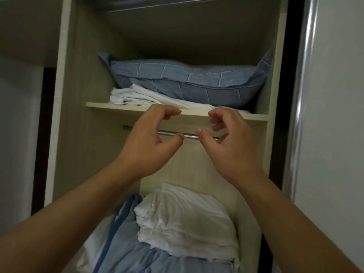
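Hovering below folded white sheet (134, 95), at 12 o'clock from both hands, stored at the front of shelf (118, 106) and pinned beneath blue pillow (187, 79). Probably stacked this way to press the linen flat and to leave its front edge within reach.

Raised side by side: left hand (149, 142) at 9 o'clock and right hand (226, 140) at 3 o'clock of the small gap between them. Held level and close together, likely to take the sheet's edge from both sides at once.

Showing fingers (171, 111) of both hands loosely curled, thumbs apart from them, grasping nothing and clear of the cloth. Cannot tell whether the tips touch the shelf edge.

Overlapping, in view, hanging rail (189, 136), fixed just under the shelf.

Noting white bundle (183, 219) at 6 o'clock, resting on blue bedding (126, 243) low in the wardrobe, well apart from the hands.

Bounded at 3 o'clock by sliding door frame (301, 95).
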`<state>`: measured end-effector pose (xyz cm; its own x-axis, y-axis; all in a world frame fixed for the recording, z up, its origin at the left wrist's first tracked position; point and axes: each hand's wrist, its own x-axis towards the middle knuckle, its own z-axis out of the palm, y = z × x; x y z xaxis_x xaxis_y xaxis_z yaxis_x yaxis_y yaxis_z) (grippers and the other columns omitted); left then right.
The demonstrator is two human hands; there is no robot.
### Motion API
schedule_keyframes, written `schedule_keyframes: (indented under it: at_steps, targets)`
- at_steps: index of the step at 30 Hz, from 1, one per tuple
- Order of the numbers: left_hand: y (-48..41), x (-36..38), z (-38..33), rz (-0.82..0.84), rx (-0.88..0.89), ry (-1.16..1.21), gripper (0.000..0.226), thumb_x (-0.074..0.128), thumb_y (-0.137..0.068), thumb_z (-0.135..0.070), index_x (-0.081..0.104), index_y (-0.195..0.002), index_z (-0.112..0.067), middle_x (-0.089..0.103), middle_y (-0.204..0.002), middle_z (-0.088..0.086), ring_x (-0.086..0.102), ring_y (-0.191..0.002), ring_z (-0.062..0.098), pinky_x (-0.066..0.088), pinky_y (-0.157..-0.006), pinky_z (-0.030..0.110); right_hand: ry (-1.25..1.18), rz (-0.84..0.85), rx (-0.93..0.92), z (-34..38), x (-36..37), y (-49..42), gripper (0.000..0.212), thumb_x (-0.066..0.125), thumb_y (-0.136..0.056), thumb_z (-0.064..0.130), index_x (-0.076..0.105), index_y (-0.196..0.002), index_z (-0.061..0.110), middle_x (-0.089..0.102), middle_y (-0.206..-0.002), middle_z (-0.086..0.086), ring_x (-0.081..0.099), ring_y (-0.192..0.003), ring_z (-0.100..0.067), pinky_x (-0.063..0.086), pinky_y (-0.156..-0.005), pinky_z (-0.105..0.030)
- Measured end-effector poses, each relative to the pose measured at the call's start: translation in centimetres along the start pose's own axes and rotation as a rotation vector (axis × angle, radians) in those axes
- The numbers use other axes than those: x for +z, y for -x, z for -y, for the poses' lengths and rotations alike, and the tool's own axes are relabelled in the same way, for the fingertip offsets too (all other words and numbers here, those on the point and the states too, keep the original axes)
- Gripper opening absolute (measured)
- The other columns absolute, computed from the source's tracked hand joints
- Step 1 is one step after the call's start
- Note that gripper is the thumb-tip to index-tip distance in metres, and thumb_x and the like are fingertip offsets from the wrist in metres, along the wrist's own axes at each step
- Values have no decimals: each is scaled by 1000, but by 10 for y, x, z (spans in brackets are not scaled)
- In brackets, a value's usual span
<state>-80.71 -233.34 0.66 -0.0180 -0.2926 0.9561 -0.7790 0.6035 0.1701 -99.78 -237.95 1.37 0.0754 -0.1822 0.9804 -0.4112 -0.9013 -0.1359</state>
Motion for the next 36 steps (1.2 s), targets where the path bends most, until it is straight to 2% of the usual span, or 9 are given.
schedule_keyframes:
  at_steps: [3, 7, 12, 17, 22, 25, 28, 31, 36]
  targets:
    - [-15, -17, 34, 2, 15, -8, 48, 70, -84, -31, 59, -131, -23, 59, -124, -11, 54, -116, 2, 41, -92, 12, 48, -6, 10, 4, 26, -14, 34, 76, -88, 31, 62, -118, 23, 59, -107, 8, 57, -93, -6, 44, -72, -17]
    - [-42, -24, 68, -19, 15, 13, 47, 68, -83, -32, 58, -129, -27, 58, -122, -12, 55, -116, 5, 48, -95, 28, 119, -12, -11, 5, 46, -39, 33, 75, -89, 29, 63, -119, 20, 60, -108, 6, 58, -93, -6, 45, -72, -16]
    - [-76, -24, 112, -48, 16, 11, 45, 68, -86, -34, 57, -129, -33, 58, -123, -16, 53, -115, 0, 46, -92, 25, 197, -16, -58, -11, 68, -78, 32, 73, -90, 31, 62, -118, 20, 57, -108, 9, 52, -87, -1, 39, -72, -7]
    - [-117, -24, 151, -57, 5, -51, 46, 70, -89, -30, 55, -132, -31, 57, -128, -12, 53, -117, 6, 40, -84, 14, 275, 5, -96, -32, 97, -116, 34, 71, -91, 35, 60, -121, 21, 53, -109, 8, 51, -96, -7, 43, -82, -24]
    - [-159, -15, 176, -63, 48, -92, 46, 70, -89, -31, 54, -133, -31, 54, -130, -13, 52, -116, 4, 44, -89, 24, 333, -2, -63, -56, 119, -154, 40, 71, -91, 37, 57, -126, 23, 54, -116, 6, 54, -105, -10, 53, -91, -38]
    - [-184, -7, 197, -56, 58, -116, 49, 71, -89, -32, 54, -134, -29, 55, -134, -8, 54, -120, 11, 50, -96, 37, 409, 25, -57, -69, 136, -171, 43, 71, -90, 38, 55, -129, 27, 52, -118, 9, 52, -111, -11, 52, -93, -39]
    - [-208, -1, 217, -34, 67, -176, 52, 71, -88, -34, 53, -137, -29, 54, -138, -4, 52, -126, 18, 49, -103, 48, 512, 35, -69, -77, 154, -187, 44, 69, -90, 41, 53, -129, 28, 50, -118, 9, 50, -115, -15, 50, -92, -39]
    - [-237, 1, 233, -24, 114, -252, 55, 71, -86, -36, 52, -138, -28, 53, -139, -1, 51, -127, 21, 44, -106, 49, 629, 26, -62, -79, 167, -205, 45, 68, -90, 41, 52, -129, 25, 53, -124, 1, 47, -116, -20, 49, -92, -41]
    - [-280, 4, 256, -32, 187, -387, 62, 71, -84, -45, 49, -140, -28, 52, -141, 1, 49, -128, 25, 38, -102, 46, 831, 61, -55, -79, 188, -235, 51, 70, -87, 42, 53, -130, 23, 54, -127, -6, 46, -117, -28, 44, -97, -47]
